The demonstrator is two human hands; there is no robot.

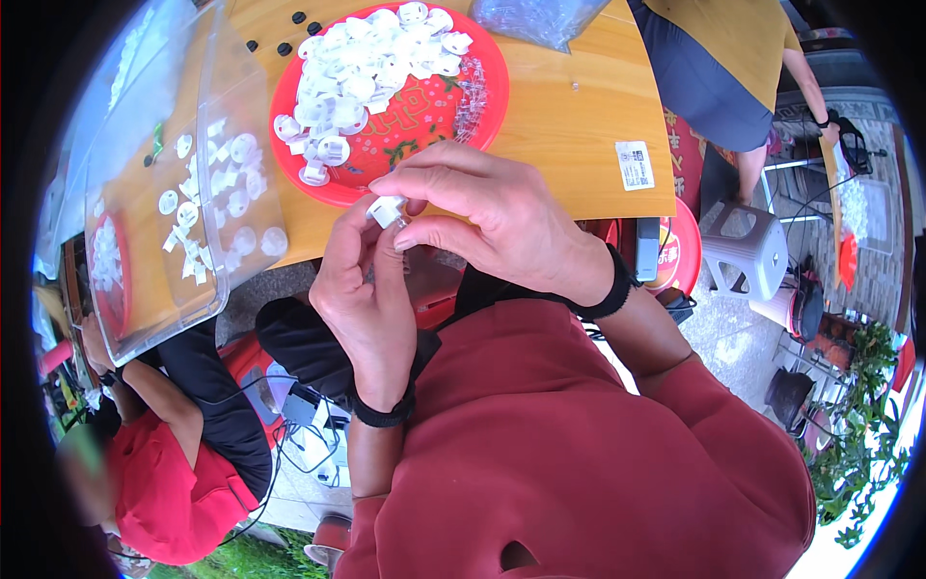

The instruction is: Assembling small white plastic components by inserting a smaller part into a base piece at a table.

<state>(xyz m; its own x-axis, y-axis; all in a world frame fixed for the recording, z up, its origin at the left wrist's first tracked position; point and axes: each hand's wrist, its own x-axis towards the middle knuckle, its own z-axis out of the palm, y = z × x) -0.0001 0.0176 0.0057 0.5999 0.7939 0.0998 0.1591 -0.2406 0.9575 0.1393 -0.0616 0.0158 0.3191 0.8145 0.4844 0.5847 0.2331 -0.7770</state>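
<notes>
Between my two hands is a small white plastic part (386,210), held just in front of the red tray's near rim. My left hand (365,289) grips it from below with thumb and fingers. From the right, my right hand (492,217) pinches it with thumb and forefinger; its other fingers are partly hidden. Beyond my hands lies a round red tray (415,145) with a printed pattern. A heap of white plastic parts (362,77) covers its far and left side. Small clear plastic pieces (471,101) lie along its right side.
A clear plastic bin (217,280) with more white parts stands at left. Several black caps (285,48) and a clear bag (540,19) lie on the wooden table (569,125), with a white label (634,165) at right. People are at left and far right; a stool (745,246) stands right.
</notes>
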